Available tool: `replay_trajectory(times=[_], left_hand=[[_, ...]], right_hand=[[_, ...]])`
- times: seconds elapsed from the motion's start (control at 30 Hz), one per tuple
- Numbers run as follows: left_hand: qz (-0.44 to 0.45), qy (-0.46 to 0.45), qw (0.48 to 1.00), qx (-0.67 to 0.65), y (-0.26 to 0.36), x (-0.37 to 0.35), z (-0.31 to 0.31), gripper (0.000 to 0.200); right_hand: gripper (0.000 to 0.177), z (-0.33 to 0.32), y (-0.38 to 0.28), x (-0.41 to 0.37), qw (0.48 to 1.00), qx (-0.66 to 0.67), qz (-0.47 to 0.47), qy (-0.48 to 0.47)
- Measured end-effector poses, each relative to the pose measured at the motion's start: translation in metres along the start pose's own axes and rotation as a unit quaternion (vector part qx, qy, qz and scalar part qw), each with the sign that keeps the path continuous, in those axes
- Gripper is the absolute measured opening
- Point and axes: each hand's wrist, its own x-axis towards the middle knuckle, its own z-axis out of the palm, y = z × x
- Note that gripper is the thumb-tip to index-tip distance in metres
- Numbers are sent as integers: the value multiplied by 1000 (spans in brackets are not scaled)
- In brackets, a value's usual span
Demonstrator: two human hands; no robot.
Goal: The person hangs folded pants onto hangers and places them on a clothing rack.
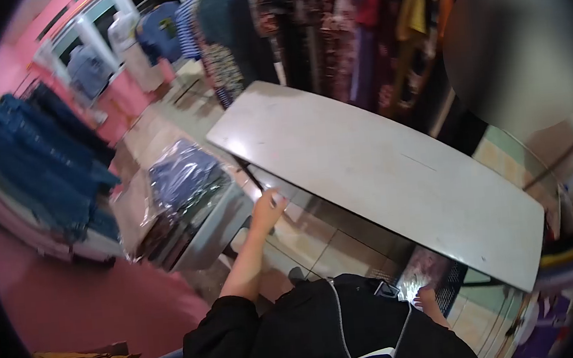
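Note:
My left hand [268, 210] reaches forward beside the near left edge of a long white table [360, 166]. Its fingers are loosely bent and apart, and I see nothing held in them. Low on the right, my right hand [428, 297] is closed at the edge of a shiny clear plastic packet [423, 271] with pinkish contents. Part of this hand is cut off by my black jacket [294, 338]. The packet lies below the table's near edge, next to a dark mesh-sided crate [454, 286].
Plastic-wrapped folded clothes [187, 174] fill a grey bin [216, 229] to the left. Jeans [43, 159] hang on a rack behind it. Beyond the table is a row of hanging garments [329, 39]. A mannequin [125, 33] stands by the window. A blurred area covers the upper right.

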Motion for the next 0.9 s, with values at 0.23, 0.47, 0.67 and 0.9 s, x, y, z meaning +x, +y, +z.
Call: replay_trajectory(times=[0.23, 0.47, 0.67, 0.9], left_hand=[[-36, 194, 950, 241, -117, 14, -180, 39], [-133, 70, 918, 366, -183, 49, -188, 84], [-52, 27, 965, 254, -120, 46, -210, 93], [-231, -2, 862, 451, -85, -29, -309, 67]], right_hand=[[23, 152, -104, -18, 972, -175, -150, -38], [30, 289, -168, -40, 907, -327, -251, -84], [29, 354, -212, -98, 894, -370, -231, -103], [28, 362, -221, -64, 866, -440, -216, -101]])
